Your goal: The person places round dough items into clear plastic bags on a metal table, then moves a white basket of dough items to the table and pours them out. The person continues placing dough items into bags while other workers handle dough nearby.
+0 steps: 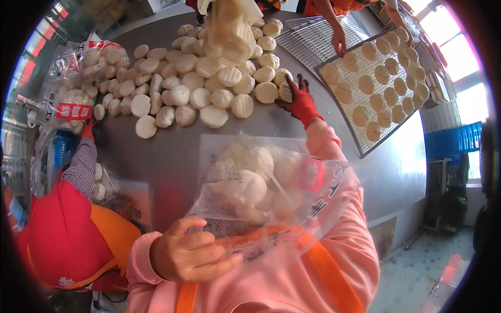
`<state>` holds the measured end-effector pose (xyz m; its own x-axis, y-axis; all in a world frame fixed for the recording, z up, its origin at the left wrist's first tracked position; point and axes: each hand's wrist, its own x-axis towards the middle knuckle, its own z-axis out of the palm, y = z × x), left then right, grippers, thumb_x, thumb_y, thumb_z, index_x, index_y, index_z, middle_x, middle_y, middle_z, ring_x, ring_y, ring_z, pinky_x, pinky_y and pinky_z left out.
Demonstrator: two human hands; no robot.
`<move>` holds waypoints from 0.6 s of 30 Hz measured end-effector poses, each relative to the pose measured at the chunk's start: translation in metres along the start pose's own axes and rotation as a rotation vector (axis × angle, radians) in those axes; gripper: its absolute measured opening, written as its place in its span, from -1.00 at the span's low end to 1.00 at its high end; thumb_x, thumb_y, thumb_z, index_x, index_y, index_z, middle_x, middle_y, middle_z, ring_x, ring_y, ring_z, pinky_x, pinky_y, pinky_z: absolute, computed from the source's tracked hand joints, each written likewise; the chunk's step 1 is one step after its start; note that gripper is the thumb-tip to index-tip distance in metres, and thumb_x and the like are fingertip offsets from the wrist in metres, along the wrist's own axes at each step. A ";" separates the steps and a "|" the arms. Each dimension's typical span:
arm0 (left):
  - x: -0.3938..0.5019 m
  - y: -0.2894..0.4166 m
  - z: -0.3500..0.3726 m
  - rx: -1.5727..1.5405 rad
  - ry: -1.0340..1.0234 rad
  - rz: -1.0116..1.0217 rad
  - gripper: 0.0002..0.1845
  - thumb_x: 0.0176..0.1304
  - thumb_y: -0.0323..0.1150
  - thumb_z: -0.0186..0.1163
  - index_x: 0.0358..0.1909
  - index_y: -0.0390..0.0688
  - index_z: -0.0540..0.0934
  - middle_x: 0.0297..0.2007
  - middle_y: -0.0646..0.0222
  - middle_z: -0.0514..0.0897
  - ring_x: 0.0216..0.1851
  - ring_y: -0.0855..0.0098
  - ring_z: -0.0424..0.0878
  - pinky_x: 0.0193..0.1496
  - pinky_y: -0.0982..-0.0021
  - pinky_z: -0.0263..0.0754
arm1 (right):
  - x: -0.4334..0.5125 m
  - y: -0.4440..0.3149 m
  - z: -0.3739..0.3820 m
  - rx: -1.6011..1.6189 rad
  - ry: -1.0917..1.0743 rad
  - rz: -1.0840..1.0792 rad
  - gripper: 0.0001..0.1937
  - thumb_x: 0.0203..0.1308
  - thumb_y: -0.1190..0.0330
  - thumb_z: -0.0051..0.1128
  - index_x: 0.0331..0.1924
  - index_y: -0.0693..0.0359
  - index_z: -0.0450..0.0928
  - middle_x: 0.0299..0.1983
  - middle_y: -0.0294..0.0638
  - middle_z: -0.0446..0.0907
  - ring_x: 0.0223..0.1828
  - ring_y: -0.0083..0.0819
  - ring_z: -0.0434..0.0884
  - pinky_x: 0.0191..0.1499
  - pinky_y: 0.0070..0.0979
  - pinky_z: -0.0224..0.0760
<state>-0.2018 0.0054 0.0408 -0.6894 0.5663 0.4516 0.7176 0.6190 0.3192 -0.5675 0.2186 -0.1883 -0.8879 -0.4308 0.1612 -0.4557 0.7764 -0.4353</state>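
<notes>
My left hand (197, 248), bare, holds the near edge of a clear printed plastic bag (313, 219) between thumb and fingers. Several white filled buns (248, 187) lie inside the bag, in front of my chest. My right hand (299, 99) wears a red glove with dark fingertips. It reaches forward with its fingers around a ridged bun (286, 92) at the right end of a large heap of buns (199, 98) on the metal table (168, 156).
Filled bags of buns (98, 58) stand at the table's far left. Beside me a co-worker's red-gloved hand (88, 129) touches them. Across the table, another person's hands hold a mesh tray of pleated buns (375, 86), next to wire racks (309, 35). Pale buns or cloth tumble onto the heap.
</notes>
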 end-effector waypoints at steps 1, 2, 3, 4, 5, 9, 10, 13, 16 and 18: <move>0.000 0.002 0.001 0.006 0.002 0.010 -0.73 -0.06 -0.37 0.20 -0.25 0.11 0.66 -0.53 0.71 0.42 -0.43 0.63 0.39 0.10 0.31 0.27 | 0.005 0.000 0.015 -0.215 -0.134 0.074 -0.03 -0.28 0.07 0.49 0.36 -0.32 0.17 0.38 0.01 0.10 0.33 0.15 0.18 0.26 -0.14 0.27; 0.001 0.005 0.001 0.012 -0.016 -0.003 -0.72 -0.02 -0.37 0.18 -0.22 0.13 0.67 -0.56 0.73 0.38 -0.45 0.65 0.37 0.08 0.33 0.27 | 0.010 0.001 0.025 -0.126 -0.093 0.107 -0.06 -0.27 0.10 0.48 0.34 -0.26 0.21 0.36 0.01 0.14 0.31 0.13 0.22 0.24 -0.13 0.28; 0.003 0.007 0.003 0.007 0.005 -0.034 -0.74 -0.01 -0.36 0.20 -0.22 0.13 0.67 -0.52 0.71 0.43 -0.43 0.63 0.38 0.10 0.27 0.25 | 0.010 0.001 0.031 -0.070 -0.105 0.178 -0.09 -0.26 0.13 0.48 0.32 -0.21 0.24 0.33 0.00 0.19 0.28 0.11 0.26 0.23 -0.11 0.30; 0.004 0.011 0.003 0.016 -0.028 -0.019 -0.75 0.00 -0.34 0.23 -0.22 0.13 0.66 -0.49 0.69 0.48 -0.42 0.61 0.40 0.12 0.22 0.23 | 0.005 0.002 0.037 -0.005 -0.074 0.209 -0.12 -0.26 0.16 0.48 0.31 -0.15 0.28 0.31 -0.01 0.23 0.26 0.09 0.29 0.21 -0.10 0.31; 0.005 0.014 0.004 0.039 -0.007 0.026 -0.76 0.02 -0.33 0.25 -0.21 0.12 0.66 -0.45 0.67 0.53 -0.41 0.59 0.42 0.14 0.17 0.21 | -0.001 0.003 0.038 -0.013 -0.078 0.204 -0.15 -0.24 0.16 0.46 0.28 -0.14 0.31 0.28 -0.01 0.27 0.22 0.08 0.33 0.19 -0.09 0.32; 0.008 0.033 0.008 0.110 0.068 -0.011 -0.81 0.02 -0.36 0.24 -0.26 0.06 0.64 -0.36 0.59 0.60 -0.37 0.56 0.46 0.09 0.14 0.25 | -0.042 0.015 0.027 0.325 0.063 0.063 -0.29 -0.13 0.27 0.40 0.24 -0.14 0.37 -0.07 -0.11 0.57 -0.12 -0.18 0.58 0.00 -0.33 0.48; 0.008 0.038 0.010 0.115 0.072 -0.001 -0.82 0.01 -0.36 0.24 -0.28 0.04 0.63 -0.34 0.57 0.62 -0.36 0.56 0.47 0.08 0.13 0.26 | -0.051 0.017 0.015 0.670 0.027 0.133 -0.33 -0.09 0.30 0.38 0.22 -0.08 0.39 -0.13 -0.12 0.60 -0.18 -0.25 0.60 -0.05 -0.39 0.49; 0.004 0.050 0.014 0.145 0.101 0.016 -0.84 -0.01 -0.38 0.24 -0.32 -0.02 0.60 -0.33 0.52 0.63 -0.33 0.52 0.49 0.05 0.12 0.28 | -0.088 0.004 -0.057 1.339 0.075 0.271 -0.35 -0.09 0.33 0.40 0.20 0.05 0.41 -0.15 -0.10 0.62 -0.21 -0.32 0.61 -0.07 -0.43 0.49; -0.001 0.057 0.018 0.161 0.111 0.023 -0.86 -0.08 -0.39 0.25 -0.39 -0.02 0.59 -0.35 0.53 0.61 -0.34 0.49 0.48 0.03 0.14 0.28 | -0.124 -0.043 -0.170 1.354 0.020 0.055 -0.31 -0.15 0.32 0.45 0.18 0.16 0.41 -0.09 -0.06 0.60 -0.15 -0.32 0.60 -0.03 -0.40 0.46; -0.003 0.059 0.022 0.142 0.122 0.055 -0.87 -0.11 -0.39 0.25 -0.44 -0.01 0.57 -0.37 0.56 0.59 -0.34 0.49 0.47 0.03 0.15 0.28 | -0.144 -0.087 -0.236 1.138 -0.112 -0.169 -0.29 -0.19 0.31 0.48 0.17 0.22 0.41 -0.05 -0.03 0.59 -0.11 -0.33 0.60 0.00 -0.37 0.44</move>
<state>-0.1599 0.0519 0.0403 -0.6262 0.5363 0.5659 0.7266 0.6645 0.1743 -0.4148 0.3216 0.0353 -0.7849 -0.5719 0.2386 -0.1974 -0.1343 -0.9711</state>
